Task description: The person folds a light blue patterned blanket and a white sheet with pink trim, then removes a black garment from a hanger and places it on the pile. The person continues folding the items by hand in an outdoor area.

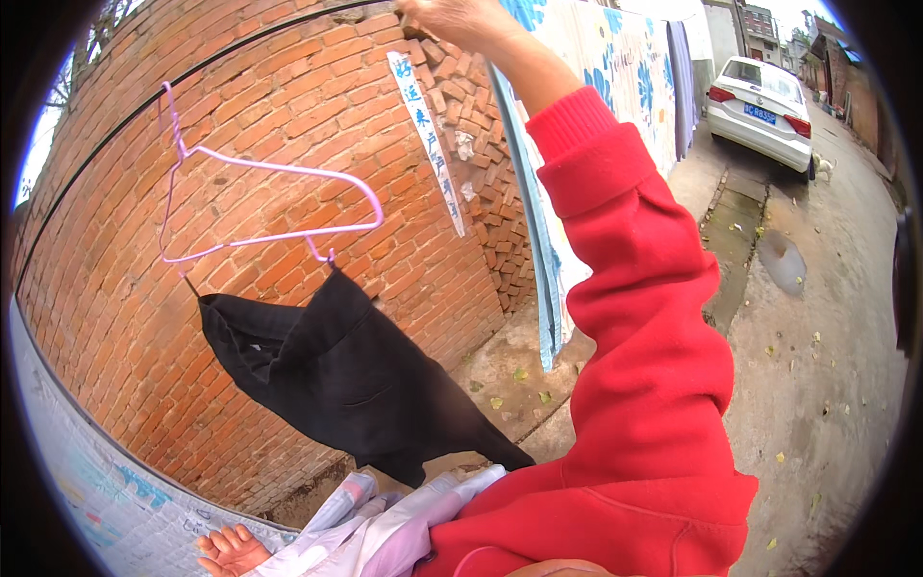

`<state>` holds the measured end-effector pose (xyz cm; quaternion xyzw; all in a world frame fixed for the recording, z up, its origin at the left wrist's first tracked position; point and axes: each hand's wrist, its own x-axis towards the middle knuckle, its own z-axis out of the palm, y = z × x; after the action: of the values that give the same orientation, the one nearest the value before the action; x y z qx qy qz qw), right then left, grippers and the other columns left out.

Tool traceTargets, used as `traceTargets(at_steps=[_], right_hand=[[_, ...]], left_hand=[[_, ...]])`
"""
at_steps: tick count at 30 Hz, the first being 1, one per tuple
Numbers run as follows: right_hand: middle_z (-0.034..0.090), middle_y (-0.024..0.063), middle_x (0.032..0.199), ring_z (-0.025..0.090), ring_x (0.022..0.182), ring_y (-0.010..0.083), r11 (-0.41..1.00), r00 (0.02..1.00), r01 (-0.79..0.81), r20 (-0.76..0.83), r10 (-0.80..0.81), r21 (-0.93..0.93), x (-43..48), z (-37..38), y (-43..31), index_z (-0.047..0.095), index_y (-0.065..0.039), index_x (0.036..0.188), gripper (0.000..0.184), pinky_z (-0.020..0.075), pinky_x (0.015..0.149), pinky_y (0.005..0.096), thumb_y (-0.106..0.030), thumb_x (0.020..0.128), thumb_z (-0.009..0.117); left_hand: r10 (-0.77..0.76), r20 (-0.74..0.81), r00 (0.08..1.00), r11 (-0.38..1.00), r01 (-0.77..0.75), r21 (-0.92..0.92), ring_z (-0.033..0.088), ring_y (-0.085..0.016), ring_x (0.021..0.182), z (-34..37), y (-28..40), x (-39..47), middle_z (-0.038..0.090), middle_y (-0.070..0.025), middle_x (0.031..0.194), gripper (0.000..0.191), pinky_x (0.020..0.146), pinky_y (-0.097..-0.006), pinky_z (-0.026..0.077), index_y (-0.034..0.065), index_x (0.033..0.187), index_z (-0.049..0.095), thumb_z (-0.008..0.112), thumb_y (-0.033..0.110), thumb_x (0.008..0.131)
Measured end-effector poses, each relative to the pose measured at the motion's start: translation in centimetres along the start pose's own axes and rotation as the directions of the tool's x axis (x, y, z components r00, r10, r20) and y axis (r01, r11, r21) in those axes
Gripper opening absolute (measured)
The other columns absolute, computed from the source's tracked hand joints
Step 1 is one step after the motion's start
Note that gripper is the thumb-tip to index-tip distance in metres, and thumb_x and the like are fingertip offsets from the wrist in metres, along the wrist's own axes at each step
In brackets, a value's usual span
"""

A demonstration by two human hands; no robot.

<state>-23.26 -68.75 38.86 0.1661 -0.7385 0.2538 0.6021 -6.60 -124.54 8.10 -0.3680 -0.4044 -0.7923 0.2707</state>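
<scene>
My right hand (461,21), at the end of a raised red sleeve (642,303), reaches the black clothesline (245,47) at the top edge. The picture cuts off its fingers, so its grip is unclear. Low on the left, my left hand (231,552) is palm up, fingers a little curled and apart, holding nothing visible. White and pink fabric (404,512) covers the forearm behind it. Between the hands, a pink clothes hanger (288,236) hangs from the line. A pair of black trousers (339,360) is suspended by its waist from the hanger's lower hooks.
A brick wall (288,137) stands behind the line, with stacked loose bricks (497,195). A flowered sheet (613,58) hangs to the right. A pale quilted cloth (108,476) lies at lower left. A white car (757,108) and a small dog (822,167) are in the lane.
</scene>
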Motion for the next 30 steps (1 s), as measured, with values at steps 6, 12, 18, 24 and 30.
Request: traceTargets(at_steps=[6,12,18,24,30], right_hand=[[0.043,0.0143,0.126,0.041,0.116,0.0319,0.709,0.896,-0.445,-0.284,0.343,-0.548,-4.2,5.1,14.5,0.033,-0.004,0.132,0.074,0.0304,0.093,0.0550,-0.039,0.076,0.066],[0.043,0.0113,0.124,0.039,0.116,0.0286,0.604,0.894,-0.443,-0.279,0.350,-0.662,-2.7,7.4,20.3,0.021,-0.006,0.138,0.088,0.0343,0.084,0.0591,-0.041,0.072,0.068],[0.042,0.0121,0.126,0.041,0.115,0.0292,0.652,0.914,-0.402,-0.239,0.328,-0.642,-1.0,9.3,18.9,0.024,-0.006,0.138,0.081,0.0345,0.082,0.0624,-0.042,0.077,0.063],[0.066,0.0124,0.075,0.065,0.066,0.0303,0.740,0.943,-0.329,-0.246,0.224,-0.587,0.7,9.7,19.3,0.046,0.003,0.113,0.037,0.0504,0.057,0.0388,-0.009,0.078,0.050],[0.065,0.0190,0.075,0.065,0.070,0.0329,0.860,0.993,-0.032,-0.111,-0.029,-0.509,0.8,12.8,13.0,0.051,0.002,0.093,0.018,0.0511,0.060,0.0422,-0.008,0.078,0.047]], left_hand=[[-0.032,0.062,0.998,0.998,0.035,-0.047,0.040,-0.020,0.074,1.8,-3.1,2.2,0.051,-0.0020,0.078,0.042,0.072,-0.0364,0.032,0.0093,0.106,0.054,0.048,0.046,0.087],[-0.047,-0.155,0.987,0.994,0.062,0.090,0.039,-0.020,0.075,5.2,-4.6,1.9,0.051,-0.0028,0.078,0.039,0.071,-0.0367,0.032,0.0100,0.097,0.053,0.045,0.047,0.089],[-0.104,-0.008,0.995,0.994,0.104,0.013,0.040,-0.020,0.073,4.7,-4.9,2.2,0.052,-0.0029,0.079,0.042,0.071,-0.0375,0.032,0.0115,0.103,0.057,0.041,0.048,0.090],[-0.081,-0.045,0.996,0.993,0.084,0.079,0.038,-0.017,0.069,2.9,-5.2,1.8,0.051,-0.0013,0.078,0.047,0.070,-0.0380,0.033,0.0116,0.108,0.057,0.038,0.051,0.090],[-0.101,0.000,0.995,0.995,0.101,0.020,0.038,-0.016,0.069,2.4,-5.8,1.4,0.046,0.0003,0.076,0.041,0.068,-0.0345,0.034,0.0105,0.112,0.056,0.039,0.043,0.094]])
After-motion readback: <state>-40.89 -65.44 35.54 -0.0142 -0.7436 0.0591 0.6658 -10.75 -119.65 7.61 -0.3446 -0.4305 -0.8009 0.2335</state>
